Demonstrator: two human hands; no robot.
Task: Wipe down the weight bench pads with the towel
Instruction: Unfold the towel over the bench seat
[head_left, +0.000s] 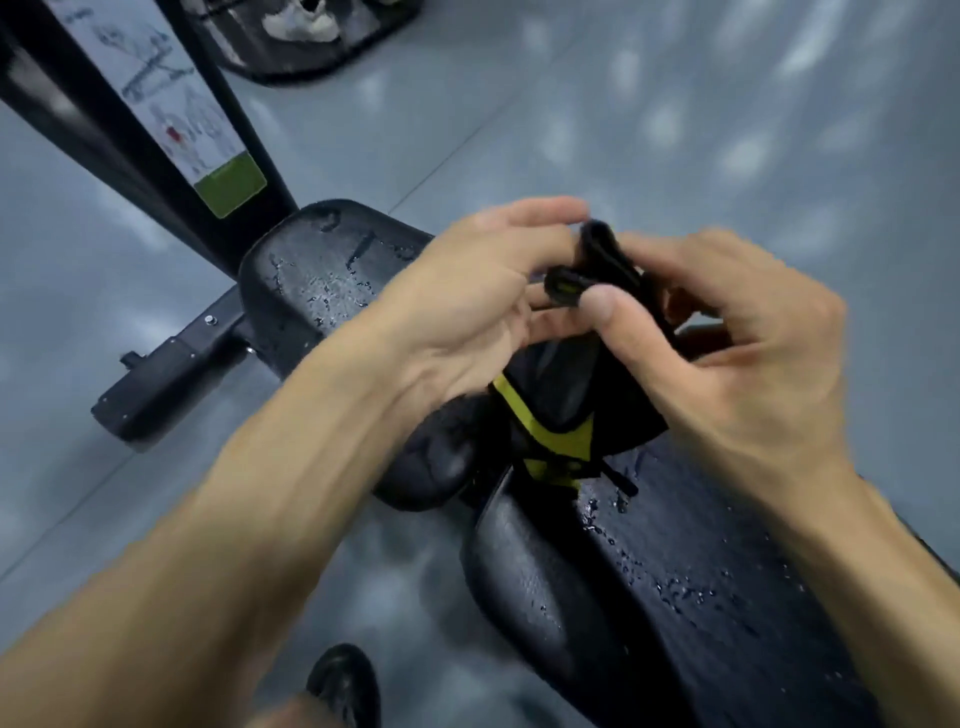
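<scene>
Towel (582, 384), black with a yellow-green band, hangs between both hands above the gap where the two pads meet, not yet on either one. The left hand (467, 301) holds its fingers (524, 218) nearly straight against the folded top edge, steadying it rather than gripping. The right hand (727, 332) does the holding: its thumb and curled fingers (670, 249) pinch the bunched upper fold. My guess is the cloth is being folded into a thicker wad, since a loose rag would only skate over the water.

The far pad (322, 270) lies just beyond the hands, beaded with droplets. The near pad (701, 582) runs toward the lower right, also wet along its top. That the towel is held over the joint makes sense: either pad is within reach from there. Neither looks wiped yet, so the job seems barely begun.

A black upright (156, 104) with an exercise chart rises at upper left, and the frame's foot (171, 374) sticks out across the grey floor (675, 104). A dark shoe (343, 686) shows at the bottom edge; pale shoes (301, 23) sit in a dark basket far off. The lower tail of the towel dangles close to the near pad; whether it touches I cannot tell.
</scene>
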